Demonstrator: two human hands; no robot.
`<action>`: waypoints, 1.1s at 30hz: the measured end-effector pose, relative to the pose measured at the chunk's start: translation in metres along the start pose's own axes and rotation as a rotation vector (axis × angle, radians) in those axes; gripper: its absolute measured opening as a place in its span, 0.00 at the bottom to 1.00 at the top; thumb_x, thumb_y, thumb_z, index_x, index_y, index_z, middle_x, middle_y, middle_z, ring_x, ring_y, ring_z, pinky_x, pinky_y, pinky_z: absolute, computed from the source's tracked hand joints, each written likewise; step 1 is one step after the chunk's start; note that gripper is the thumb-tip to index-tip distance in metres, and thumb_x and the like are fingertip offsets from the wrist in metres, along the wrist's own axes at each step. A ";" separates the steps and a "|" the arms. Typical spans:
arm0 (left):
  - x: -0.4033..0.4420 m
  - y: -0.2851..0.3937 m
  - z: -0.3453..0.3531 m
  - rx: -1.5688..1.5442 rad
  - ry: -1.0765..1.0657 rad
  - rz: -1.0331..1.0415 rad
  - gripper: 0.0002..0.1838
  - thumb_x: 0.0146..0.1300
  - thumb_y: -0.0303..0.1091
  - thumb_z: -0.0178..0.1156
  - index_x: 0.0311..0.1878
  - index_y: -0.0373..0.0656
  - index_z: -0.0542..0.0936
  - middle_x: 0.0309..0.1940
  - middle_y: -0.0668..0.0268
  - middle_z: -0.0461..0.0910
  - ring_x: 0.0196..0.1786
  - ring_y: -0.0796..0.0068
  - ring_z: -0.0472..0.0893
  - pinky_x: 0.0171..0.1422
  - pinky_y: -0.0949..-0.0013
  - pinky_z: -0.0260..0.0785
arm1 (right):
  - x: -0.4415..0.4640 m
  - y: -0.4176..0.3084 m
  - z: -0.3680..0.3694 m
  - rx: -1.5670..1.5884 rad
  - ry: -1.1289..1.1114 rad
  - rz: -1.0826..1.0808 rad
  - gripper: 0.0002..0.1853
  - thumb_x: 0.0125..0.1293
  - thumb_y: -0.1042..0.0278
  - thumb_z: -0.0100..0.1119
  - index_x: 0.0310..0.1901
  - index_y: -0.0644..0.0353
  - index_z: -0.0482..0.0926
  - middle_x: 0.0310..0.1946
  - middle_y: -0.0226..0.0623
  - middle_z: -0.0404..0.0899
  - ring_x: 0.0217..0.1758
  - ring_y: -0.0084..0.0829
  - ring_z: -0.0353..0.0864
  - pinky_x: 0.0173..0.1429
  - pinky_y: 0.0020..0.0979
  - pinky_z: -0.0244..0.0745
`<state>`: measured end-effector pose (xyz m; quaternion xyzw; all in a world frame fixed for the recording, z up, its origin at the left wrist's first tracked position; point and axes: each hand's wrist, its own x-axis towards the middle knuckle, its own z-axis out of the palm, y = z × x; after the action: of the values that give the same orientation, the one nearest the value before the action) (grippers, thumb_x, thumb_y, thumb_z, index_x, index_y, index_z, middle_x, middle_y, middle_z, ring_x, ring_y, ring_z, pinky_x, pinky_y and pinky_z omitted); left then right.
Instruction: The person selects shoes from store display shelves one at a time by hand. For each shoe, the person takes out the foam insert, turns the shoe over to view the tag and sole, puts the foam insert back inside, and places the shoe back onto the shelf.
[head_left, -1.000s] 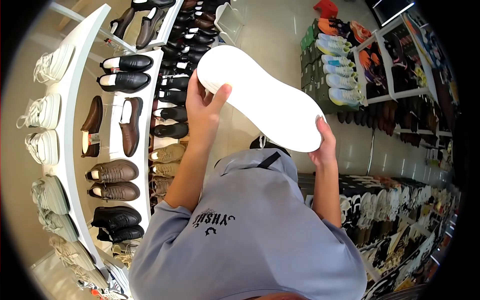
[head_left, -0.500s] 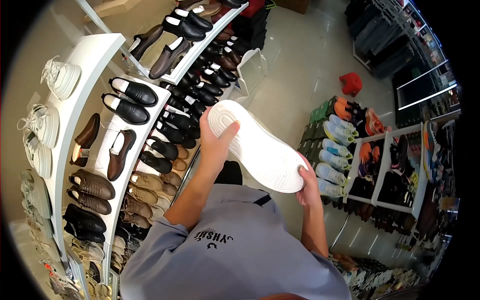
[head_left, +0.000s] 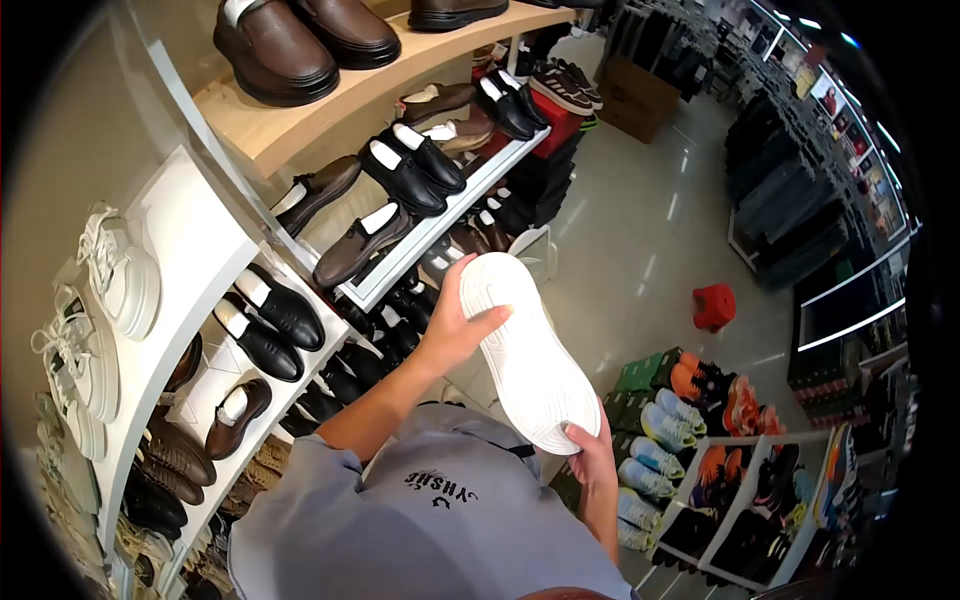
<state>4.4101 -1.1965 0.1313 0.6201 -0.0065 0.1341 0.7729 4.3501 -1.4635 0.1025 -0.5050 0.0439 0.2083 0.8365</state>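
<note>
A white shoe (head_left: pixel 530 355) is held between both hands in front of my chest, its ribbed sole facing up towards the camera. My left hand (head_left: pixel 462 322) grips one end at the upper left, the thumb lying on the sole and the fingers round the far side. At the other end, lower right, my right hand (head_left: pixel 590 450) has its thumb on the sole and its fingers mostly hidden beneath. The upper of the shoe is out of sight.
White shelves (head_left: pixel 195 235) with white sneakers and dark leather shoes stand on the left. Brown shoes rest on a wooden shelf (head_left: pixel 270 130) above. A red stool (head_left: pixel 714 307) is on the floor at right, behind colourful sneakers (head_left: pixel 655 455). Clothes racks (head_left: pixel 780 150) stand farther back.
The view has swung up and round, bringing the wooden shelf and clothes racks in. The shoe, still in both hands, sits lower in view and more upright; its sole ridges show more clearly.
</note>
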 end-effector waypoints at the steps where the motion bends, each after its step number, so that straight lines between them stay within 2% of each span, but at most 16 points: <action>1: 0.012 0.007 -0.005 -0.039 0.002 0.030 0.42 0.60 0.25 0.65 0.71 0.34 0.50 0.61 0.56 0.68 0.61 0.69 0.71 0.65 0.65 0.67 | 0.019 -0.007 0.003 0.000 -0.029 0.040 0.44 0.50 0.73 0.71 0.68 0.67 0.58 0.60 0.47 0.71 0.61 0.40 0.75 0.59 0.37 0.76; 2: 0.022 0.014 -0.011 0.003 0.011 0.084 0.42 0.60 0.23 0.64 0.72 0.35 0.50 0.61 0.57 0.67 0.62 0.70 0.70 0.66 0.65 0.66 | 0.036 -0.016 0.008 0.000 -0.066 0.095 0.47 0.47 0.75 0.72 0.69 0.67 0.57 0.62 0.45 0.70 0.64 0.37 0.72 0.66 0.32 0.70; 6: 0.020 0.060 -0.032 0.082 0.147 0.216 0.43 0.60 0.23 0.65 0.73 0.36 0.49 0.63 0.59 0.65 0.66 0.71 0.67 0.69 0.67 0.60 | 0.091 -0.041 0.024 -0.115 -0.303 0.185 0.53 0.41 0.71 0.77 0.69 0.70 0.56 0.61 0.45 0.70 0.64 0.38 0.73 0.66 0.35 0.68; 10: -0.021 0.093 -0.060 0.205 0.366 0.287 0.46 0.58 0.22 0.66 0.73 0.38 0.48 0.69 0.57 0.60 0.70 0.69 0.62 0.72 0.64 0.56 | 0.134 -0.068 0.076 -0.290 -0.779 0.252 0.55 0.42 0.73 0.76 0.71 0.71 0.51 0.64 0.47 0.66 0.67 0.40 0.69 0.69 0.37 0.64; 11: -0.035 0.095 -0.061 0.150 0.482 0.326 0.46 0.57 0.26 0.68 0.73 0.39 0.49 0.67 0.56 0.62 0.68 0.68 0.64 0.71 0.63 0.57 | 0.143 -0.073 0.090 -0.316 -0.896 0.250 0.56 0.42 0.74 0.75 0.72 0.71 0.49 0.65 0.48 0.65 0.68 0.40 0.68 0.69 0.37 0.63; 14: -0.075 0.117 -0.071 0.125 0.636 0.517 0.49 0.59 0.30 0.66 0.75 0.40 0.42 0.71 0.52 0.57 0.71 0.63 0.62 0.73 0.60 0.56 | 0.154 -0.079 0.128 -0.471 -1.215 0.159 0.57 0.43 0.79 0.72 0.73 0.70 0.44 0.68 0.48 0.62 0.70 0.40 0.65 0.70 0.38 0.60; 16: -0.098 0.134 -0.069 0.205 0.822 0.594 0.53 0.60 0.32 0.65 0.76 0.40 0.36 0.72 0.50 0.54 0.71 0.61 0.61 0.73 0.59 0.54 | 0.147 -0.074 0.155 -0.412 -1.269 0.143 0.58 0.44 0.83 0.70 0.74 0.69 0.42 0.69 0.48 0.61 0.70 0.40 0.64 0.71 0.38 0.58; 18: -0.122 0.154 -0.063 0.297 0.949 0.526 0.56 0.62 0.43 0.64 0.76 0.40 0.31 0.74 0.48 0.50 0.73 0.59 0.58 0.74 0.57 0.52 | 0.138 -0.069 0.180 -0.320 -1.309 0.209 0.56 0.48 0.77 0.69 0.75 0.67 0.41 0.69 0.48 0.60 0.72 0.38 0.62 0.72 0.37 0.56; 20: -0.138 0.150 -0.063 0.332 0.989 0.639 0.57 0.63 0.54 0.60 0.76 0.40 0.30 0.75 0.47 0.47 0.75 0.57 0.55 0.74 0.57 0.52 | 0.137 -0.059 0.194 -0.231 -1.361 0.244 0.55 0.51 0.74 0.68 0.75 0.67 0.41 0.70 0.48 0.59 0.73 0.38 0.60 0.73 0.36 0.56; 21: -0.147 0.149 -0.053 0.340 1.065 0.557 0.57 0.62 0.61 0.57 0.77 0.40 0.32 0.76 0.48 0.44 0.77 0.56 0.52 0.74 0.56 0.52 | 0.130 -0.060 0.202 -0.179 -1.333 0.232 0.54 0.52 0.72 0.67 0.75 0.67 0.41 0.70 0.48 0.58 0.73 0.38 0.60 0.73 0.36 0.56; 24: -0.169 0.123 -0.026 0.277 1.154 0.518 0.40 0.70 0.48 0.52 0.76 0.37 0.50 0.74 0.50 0.55 0.75 0.58 0.58 0.72 0.55 0.59 | 0.116 -0.073 0.221 -0.066 -1.268 0.157 0.52 0.54 0.72 0.65 0.76 0.64 0.41 0.71 0.48 0.56 0.72 0.38 0.61 0.73 0.37 0.57; 25: -0.176 0.111 -0.015 0.234 1.208 0.467 0.30 0.72 0.40 0.50 0.72 0.36 0.59 0.70 0.51 0.63 0.72 0.60 0.64 0.70 0.57 0.63 | 0.118 -0.076 0.228 -0.107 -1.284 0.086 0.51 0.54 0.73 0.65 0.76 0.63 0.42 0.71 0.48 0.56 0.72 0.39 0.62 0.73 0.38 0.58; 26: -0.183 0.098 -0.004 0.200 1.261 0.379 0.29 0.70 0.40 0.53 0.70 0.35 0.63 0.67 0.51 0.67 0.69 0.58 0.68 0.70 0.54 0.63 | 0.119 -0.080 0.239 -0.147 -1.300 0.012 0.51 0.55 0.73 0.64 0.76 0.62 0.43 0.70 0.49 0.57 0.71 0.39 0.63 0.73 0.38 0.59; 30: -0.210 0.052 0.049 0.102 1.308 0.220 0.21 0.69 0.30 0.54 0.63 0.35 0.70 0.59 0.56 0.75 0.62 0.64 0.75 0.65 0.60 0.68 | 0.105 -0.096 0.299 -0.071 -1.306 0.078 0.47 0.56 0.80 0.60 0.75 0.62 0.45 0.67 0.49 0.62 0.64 0.39 0.72 0.62 0.37 0.75; 32: -0.224 0.034 0.077 0.045 1.338 0.144 0.18 0.69 0.30 0.54 0.60 0.36 0.72 0.57 0.58 0.76 0.59 0.66 0.77 0.63 0.61 0.70 | 0.098 -0.086 0.326 -0.082 -1.281 0.013 0.46 0.57 0.83 0.58 0.75 0.62 0.45 0.64 0.49 0.64 0.60 0.38 0.75 0.55 0.36 0.80; 33: -0.232 0.029 0.089 0.027 1.356 0.096 0.17 0.69 0.30 0.54 0.59 0.36 0.73 0.56 0.58 0.77 0.59 0.66 0.77 0.62 0.61 0.70 | 0.098 -0.077 0.339 -0.087 -1.297 -0.037 0.44 0.59 0.82 0.57 0.75 0.60 0.45 0.63 0.49 0.65 0.59 0.40 0.75 0.56 0.39 0.81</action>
<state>4.1944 -1.3226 0.1387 0.4075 0.4537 0.5274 0.5915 4.4228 -1.1720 0.3030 -0.3109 -0.4872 0.4579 0.6755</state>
